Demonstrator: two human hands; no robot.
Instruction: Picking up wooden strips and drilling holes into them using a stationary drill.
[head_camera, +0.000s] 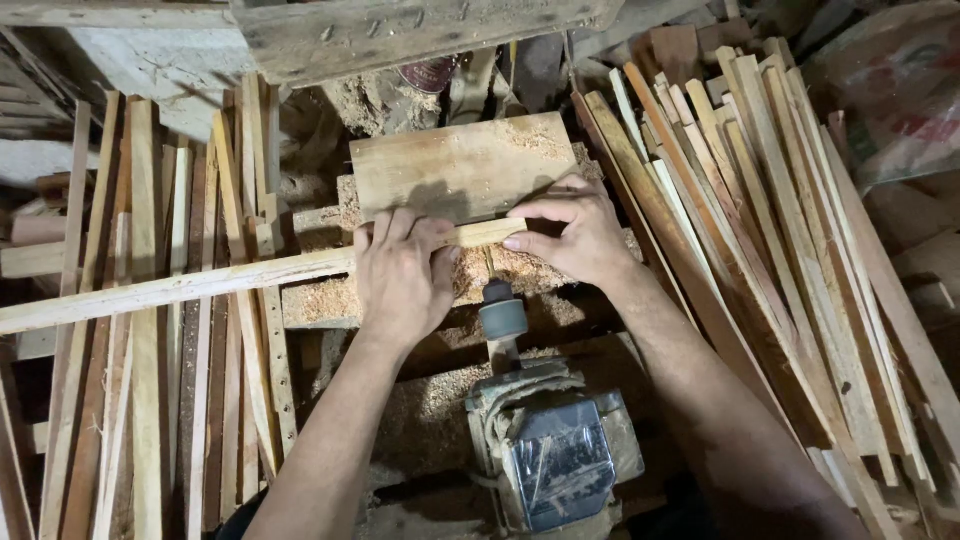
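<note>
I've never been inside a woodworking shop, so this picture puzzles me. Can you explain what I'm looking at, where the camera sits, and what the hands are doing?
The camera is worn on the person's head and looks straight down at their own two bare hands. The left hand presses down on a long, thin, pale wooden strip that runs out to the left. The right hand pinches the strip's other end with its fingertips. The strip lies across a flat, sawdust-covered wooden board. Just below the hands is a small grey electric motor, dusty, with a short shaft and a dark round collar pointing up toward the strip. What tool sits at the shaft's tip is hidden by the wood. Piles of similar wooden slats lean on the left and on the right. Sawdust lies all around.
</note>
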